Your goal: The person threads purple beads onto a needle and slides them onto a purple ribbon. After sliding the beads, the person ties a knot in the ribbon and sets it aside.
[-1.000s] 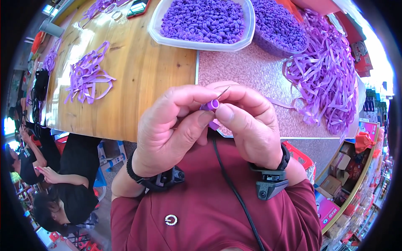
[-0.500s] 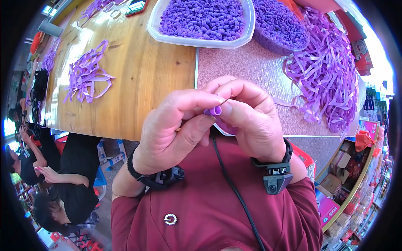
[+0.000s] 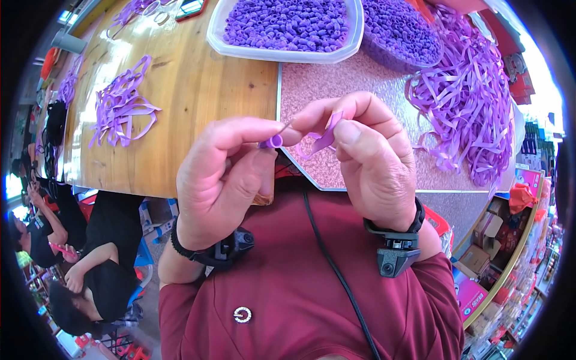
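Above the near edge of the table, my left hand (image 3: 219, 177) pinches a small purple tube-shaped bead (image 3: 272, 142) between thumb and forefinger. A thin brown wire or needle (image 3: 287, 126) sticks out just above the bead, against the same forefinger. To the right, my right hand (image 3: 381, 159) is closed on a light purple ribbon (image 3: 324, 141), its thumb pressing the flat strip against the fingers. A loop of the ribbon hangs between the two hands. I cannot tell whether the ribbon reaches the bead.
A clear rectangular tub (image 3: 288, 56) of purple beads stands at the far side, beside a rounder tub (image 3: 393, 65) of them. Loose ribbons (image 3: 468, 102) heap at right; a smaller bunch (image 3: 123, 111) lies left, with a phone (image 3: 191, 9) beyond. Other people (image 3: 99, 288) are at left.
My hands have moved apart, the left one going left with the bead and wire. A ribbon now shows in my right hand, which has risen slightly.
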The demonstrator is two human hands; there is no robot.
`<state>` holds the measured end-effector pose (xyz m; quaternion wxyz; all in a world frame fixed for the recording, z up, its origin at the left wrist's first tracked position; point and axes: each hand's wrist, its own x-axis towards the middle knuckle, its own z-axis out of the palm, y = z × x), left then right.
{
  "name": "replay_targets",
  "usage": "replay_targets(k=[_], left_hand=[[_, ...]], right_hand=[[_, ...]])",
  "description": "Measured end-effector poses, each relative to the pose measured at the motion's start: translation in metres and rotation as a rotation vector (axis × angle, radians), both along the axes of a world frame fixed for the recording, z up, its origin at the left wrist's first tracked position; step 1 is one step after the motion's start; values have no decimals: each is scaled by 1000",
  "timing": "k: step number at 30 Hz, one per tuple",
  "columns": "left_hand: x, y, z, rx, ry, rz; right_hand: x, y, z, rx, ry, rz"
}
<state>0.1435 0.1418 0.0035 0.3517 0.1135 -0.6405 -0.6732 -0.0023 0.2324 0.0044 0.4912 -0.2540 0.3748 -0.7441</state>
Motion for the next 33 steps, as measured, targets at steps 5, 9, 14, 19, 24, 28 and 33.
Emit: replay_targets(k=[5,9,14,19,24,28,33], left_hand=[[-4,-5,6,-392,-117,43],[-7,-9,13,-594,-199,43],[-7,-4,18,-451,-295,25],[-6,-5,22,-429,-286,-29],[-5,-6,27,-456,-325,-100],[-5,-6,26,-465,-320,-81],[-7,-6,23,-501,-315,-61]], right_hand=[[-3,3,1,18,5,-1],[-8,9,16,241,32,52],[-4,12,16,213,235,-24],[-4,14,16,227,407,-46],[-3,15,15,217,426,-74],[-3,15,14,223,448,-75],[-3,18,15,298,604,-31]])
